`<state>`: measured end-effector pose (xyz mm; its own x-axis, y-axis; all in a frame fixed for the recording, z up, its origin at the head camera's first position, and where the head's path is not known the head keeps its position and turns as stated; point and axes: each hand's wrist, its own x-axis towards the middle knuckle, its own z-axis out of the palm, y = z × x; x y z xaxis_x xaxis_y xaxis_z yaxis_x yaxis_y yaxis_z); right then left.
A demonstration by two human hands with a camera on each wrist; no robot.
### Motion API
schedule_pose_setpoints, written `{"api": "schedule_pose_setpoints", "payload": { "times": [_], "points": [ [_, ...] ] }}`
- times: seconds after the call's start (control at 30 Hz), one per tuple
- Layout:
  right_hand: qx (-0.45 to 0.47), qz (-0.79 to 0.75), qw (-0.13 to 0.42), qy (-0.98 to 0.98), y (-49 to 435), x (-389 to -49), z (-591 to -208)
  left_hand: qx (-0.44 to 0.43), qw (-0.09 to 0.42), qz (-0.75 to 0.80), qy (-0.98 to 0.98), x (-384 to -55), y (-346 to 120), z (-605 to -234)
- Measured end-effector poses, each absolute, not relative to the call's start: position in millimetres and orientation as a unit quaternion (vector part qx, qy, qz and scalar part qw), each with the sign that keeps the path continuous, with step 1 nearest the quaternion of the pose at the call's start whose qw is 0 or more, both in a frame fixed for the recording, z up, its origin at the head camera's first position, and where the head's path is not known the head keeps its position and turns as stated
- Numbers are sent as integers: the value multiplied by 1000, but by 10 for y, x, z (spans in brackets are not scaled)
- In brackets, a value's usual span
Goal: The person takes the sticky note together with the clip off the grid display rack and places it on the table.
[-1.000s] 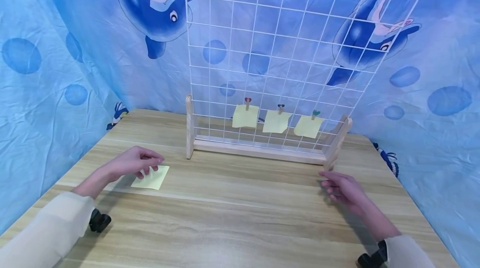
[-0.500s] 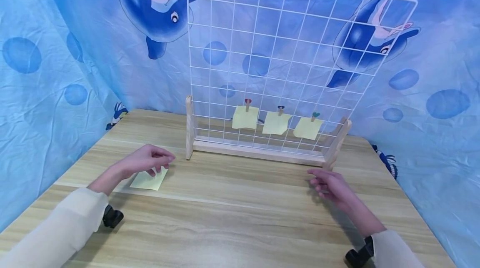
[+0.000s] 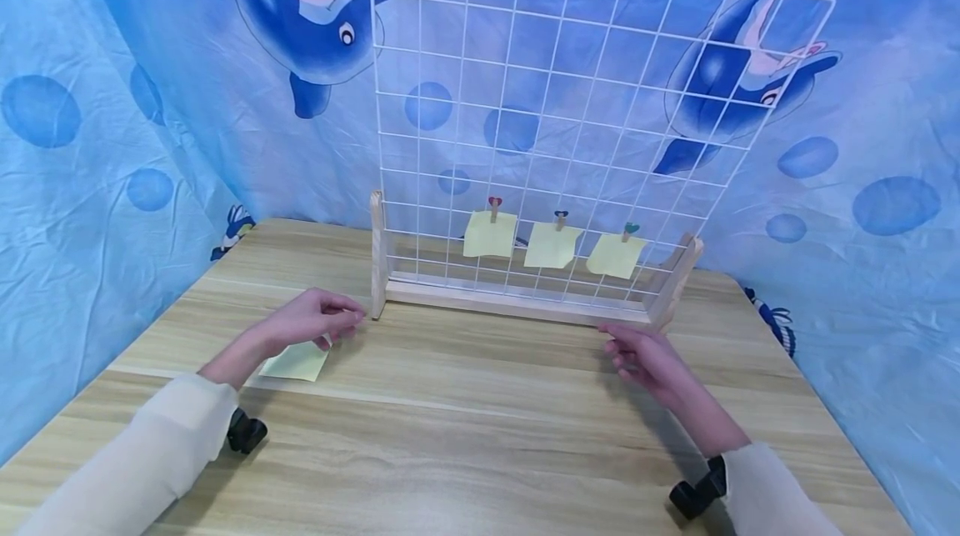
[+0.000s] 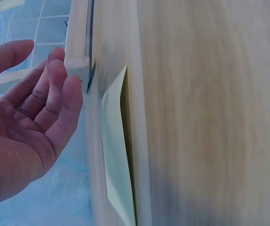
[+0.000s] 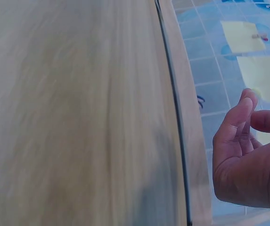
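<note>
My left hand point(image 3: 311, 323) hovers over the wooden table, its fingers loosely bent and holding nothing. Below and behind it lies a pale yellow sticky note point(image 3: 294, 363); the left wrist view shows that note point(image 4: 115, 150) with one edge raised off the wood. Loosely curled and holding nothing, my right hand point(image 3: 645, 359) is just in front of the right end of the rack's wooden base point(image 3: 517, 303). On the white wire grid point(image 3: 551, 69) hang three yellow notes, left point(image 3: 490, 236), middle point(image 3: 552, 246) and right point(image 3: 615, 257), under small clothespins with red, dark blue and green hearts.
The rack's left foot point(image 3: 377, 257) and right foot point(image 3: 675, 286) stand toward the back of the table point(image 3: 450, 436). Behind and beside it hangs a blue curtain point(image 3: 150, 36) with dolphins. Each wrist carries a black camera, as on the left point(image 3: 246, 432).
My left hand has moved right, past the table note toward the rack's left foot. My right hand has moved left along the base. The notes stay in place.
</note>
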<state>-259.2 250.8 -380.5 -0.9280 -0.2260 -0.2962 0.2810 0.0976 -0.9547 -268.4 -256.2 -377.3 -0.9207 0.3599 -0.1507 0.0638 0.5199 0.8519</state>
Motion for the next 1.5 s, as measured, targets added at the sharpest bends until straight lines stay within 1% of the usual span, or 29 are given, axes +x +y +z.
{"api": "schedule_pose_setpoints", "payload": {
  "times": [0.13,0.57,0.87,1.23,1.5],
  "points": [
    [20,-674,186,715,2397,-2608,-3767,124,151,493,848,-2723,-2481,-3787],
    [-21,-689,188,699,2101,-2680,-3657,131,119,511,841,-2785,-2309,-3820],
    [-22,-695,193,692,1943,-2699,-3630,128,103,538,827,-2835,-2175,-3856],
    [-33,-706,197,680,1717,-2725,-3587,151,102,562,807,-2917,-1934,-3899],
    [-50,-714,193,671,1505,-2759,-3506,127,109,584,794,-3002,-1686,-3846]
  ]
}}
